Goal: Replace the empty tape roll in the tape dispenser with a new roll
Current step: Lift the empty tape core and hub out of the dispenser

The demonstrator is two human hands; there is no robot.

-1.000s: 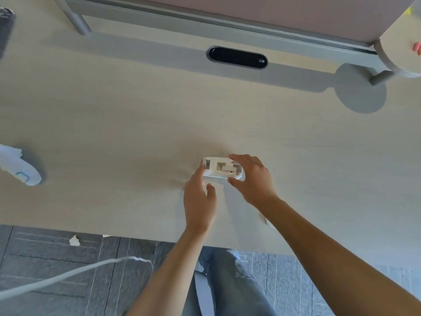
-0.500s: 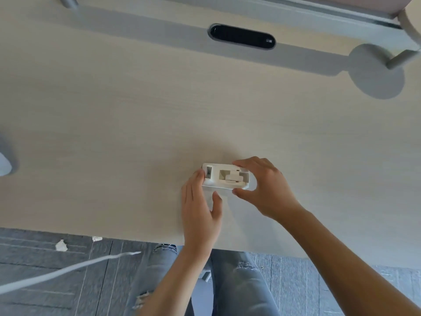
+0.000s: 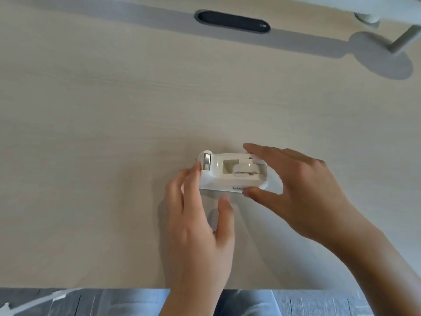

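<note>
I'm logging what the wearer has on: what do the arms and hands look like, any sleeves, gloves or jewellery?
Both forearms are bare, no sleeves in view. The left hand and right hand show no gloves, rings or watch.

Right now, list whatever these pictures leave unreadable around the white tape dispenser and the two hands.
- Head view: the small dark lettering on the white plastic tape dispenser is too small and partly under the right hand's thumb.
- The dispenser's far right end is hidden by the right hand's fingers.
- Whether the pale spool in its well holds any tape: too blurred.
- The left hand's grip: fingertips touch the cutter end; contact underneath is unseen.
- No new roll is in frame.
</note>
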